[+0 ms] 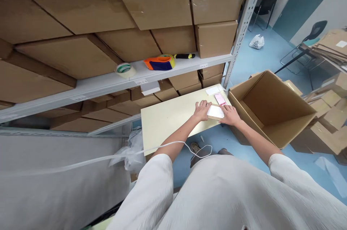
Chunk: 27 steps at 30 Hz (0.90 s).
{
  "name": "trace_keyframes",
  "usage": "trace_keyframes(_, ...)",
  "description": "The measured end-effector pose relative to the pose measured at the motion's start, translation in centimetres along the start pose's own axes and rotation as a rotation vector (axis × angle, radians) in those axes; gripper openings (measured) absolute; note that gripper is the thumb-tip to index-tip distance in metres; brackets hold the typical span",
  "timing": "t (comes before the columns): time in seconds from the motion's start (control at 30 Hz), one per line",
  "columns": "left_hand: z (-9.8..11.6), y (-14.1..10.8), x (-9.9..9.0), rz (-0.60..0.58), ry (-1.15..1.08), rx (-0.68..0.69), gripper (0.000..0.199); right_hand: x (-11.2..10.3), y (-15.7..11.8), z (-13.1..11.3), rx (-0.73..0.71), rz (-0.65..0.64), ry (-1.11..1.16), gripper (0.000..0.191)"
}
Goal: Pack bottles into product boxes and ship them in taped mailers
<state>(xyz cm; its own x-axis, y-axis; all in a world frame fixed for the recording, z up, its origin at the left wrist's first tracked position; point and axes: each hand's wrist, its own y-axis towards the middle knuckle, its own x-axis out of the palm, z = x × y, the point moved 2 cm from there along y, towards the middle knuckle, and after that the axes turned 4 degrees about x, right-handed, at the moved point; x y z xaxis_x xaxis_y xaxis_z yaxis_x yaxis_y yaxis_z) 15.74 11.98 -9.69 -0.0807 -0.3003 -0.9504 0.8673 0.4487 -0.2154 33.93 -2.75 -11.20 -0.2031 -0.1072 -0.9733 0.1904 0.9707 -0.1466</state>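
A small cardboard box with a white label [215, 111] on its top lies near the right end of the pale yellow table [162, 116]. My left hand [202, 111] rests against the box's left side, its fingers slightly spread. On the other side my right hand [229, 114] grips the box's right edge, thumb near the label. Just beyond the box lies a pink and white card [220, 99], with white paper [213, 90] behind it.
A large open carton [271, 103] stands right of the table. The metal shelf [103, 85] ahead holds brown boxes, a tape roll [126, 70], an orange and blue tape dispenser [159, 63] and a yellow-black cutter [184, 56]. A white cord [108, 157] hangs at left.
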Motion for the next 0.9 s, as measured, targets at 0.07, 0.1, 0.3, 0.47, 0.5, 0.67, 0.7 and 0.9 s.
trace_keyframes(0.07,2.4,1.1,-0.3,0.002,0.015,0.040,0.113,-0.9,-1.9,2.2,0.011,0.015,-0.005,0.107)
trace_keyframes(0.1,3.6,1.8,-0.5,0.004,0.020,0.059,0.113,-1.3,-2.7,3.2,0.024,0.019,-0.009,0.108)
trace_keyframes(0.3,9.6,6.1,-2.6,0.053,0.044,0.165,0.112,-3.8,-5.8,8.6,0.213,0.009,0.024,0.108)
trace_keyframes(0.47,11.8,10.4,-4.0,0.104,0.028,0.235,0.113,-6.2,-5.6,11.6,0.349,0.081,0.087,0.104)
trace_keyframes(0.5,11.9,11.4,-4.2,0.108,0.016,0.252,0.113,-6.6,-5.4,12.2,0.365,0.095,0.092,0.103)
trace_keyframes(0.67,12.8,17.0,-4.1,0.119,-0.031,0.360,0.108,-7.5,-4.6,15.8,0.485,0.139,0.095,0.102)
trace_keyframes(0.7,13.0,18.0,-4.0,0.123,-0.038,0.374,0.105,-7.5,-4.6,16.7,0.522,0.150,0.093,0.101)
trace_keyframes(0.9,14.3,22.4,-2.2,0.066,-0.095,0.386,0.090,-6.2,-5.5,21.3,0.747,0.171,0.126,0.091)
